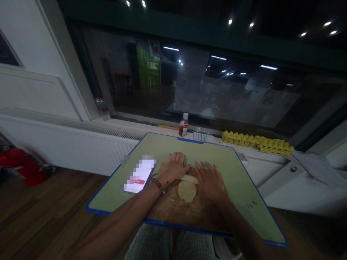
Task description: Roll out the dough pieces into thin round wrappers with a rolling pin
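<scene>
A pale rolling pin (pixel 189 178) lies crosswise just beyond a round, flattened piece of dough (pixel 187 191). My left hand (pixel 175 169) rests flat over the pin's left end, its fingers stretched forward and a beaded bracelet at the wrist. Over the right end lies my right hand (pixel 210 178), fingers extended and slightly apart, with a ring on one. Both palms hide the ends of the pin. Under the dough is a brown floury board or mat (pixel 173 211), set on a green table with a blue edge (pixel 241 180).
A lit phone (pixel 141 175) lies left of my left hand. On the windowsill stand a small bottle with red contents (pixel 183 125), a yellow egg carton (pixel 255 142) and a clear bottle (pixel 101 106). A white radiator (pixel 89 148) runs along the wall.
</scene>
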`<state>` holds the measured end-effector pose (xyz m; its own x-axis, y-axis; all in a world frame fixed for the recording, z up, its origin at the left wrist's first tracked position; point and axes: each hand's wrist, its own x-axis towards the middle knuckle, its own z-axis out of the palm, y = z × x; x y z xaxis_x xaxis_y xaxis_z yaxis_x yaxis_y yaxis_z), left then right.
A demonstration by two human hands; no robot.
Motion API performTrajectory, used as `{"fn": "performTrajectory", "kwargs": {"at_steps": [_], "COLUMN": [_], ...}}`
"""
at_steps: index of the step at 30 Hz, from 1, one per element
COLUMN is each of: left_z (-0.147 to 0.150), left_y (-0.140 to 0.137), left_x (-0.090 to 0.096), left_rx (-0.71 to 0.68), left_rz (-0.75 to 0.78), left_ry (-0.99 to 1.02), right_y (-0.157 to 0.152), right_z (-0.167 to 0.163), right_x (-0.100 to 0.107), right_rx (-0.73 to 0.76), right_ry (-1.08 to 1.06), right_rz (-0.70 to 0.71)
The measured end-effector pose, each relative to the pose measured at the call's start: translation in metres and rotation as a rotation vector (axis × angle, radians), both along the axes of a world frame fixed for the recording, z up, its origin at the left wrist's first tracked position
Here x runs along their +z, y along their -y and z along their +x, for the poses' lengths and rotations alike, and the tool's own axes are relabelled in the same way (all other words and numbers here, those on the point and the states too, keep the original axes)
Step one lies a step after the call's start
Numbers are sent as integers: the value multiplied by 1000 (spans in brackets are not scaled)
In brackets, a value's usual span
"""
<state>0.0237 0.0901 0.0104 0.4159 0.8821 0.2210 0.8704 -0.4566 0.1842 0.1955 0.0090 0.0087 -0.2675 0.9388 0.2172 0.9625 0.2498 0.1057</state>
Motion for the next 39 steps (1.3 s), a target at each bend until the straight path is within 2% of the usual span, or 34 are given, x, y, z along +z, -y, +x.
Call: {"fn": "performTrajectory", "kwargs": {"at_steps": [3, 8, 10, 17, 22, 26, 31, 34, 39], "left_z": [-8, -18, -18, -27, -33, -30, -26, -29, -33], "left_y": [19, 56, 63, 44, 37, 29, 17, 27, 45], "left_x": [3, 5, 4, -12, -20, -17, -15, -15, -16], "left_rx": [-28, -65, -73, -79, -88, -97, -84, -107, -154], "left_rz": [22, 112, 117, 121, 188, 167, 108, 160, 261], "left_ry": [-22, -26, -20, 21, -3, -22, -55, -41, 12], "right_y": [13, 29, 28, 9, 11, -2, -15, -1, 21], "right_z": [-6, 2, 8, 8, 3, 10, 12, 10, 14], "right_x": [4, -12, -14, 8, 0, -5, 1, -3, -23], "right_rx": [-29, 110, 91, -105, -203, -165, -143, -142, -91], "right_ry": [-38, -114, -134, 119, 128, 131, 146, 125, 95], "right_rz": [-9, -10, -35, -115, -28, -83, -156, -95, 18]}}
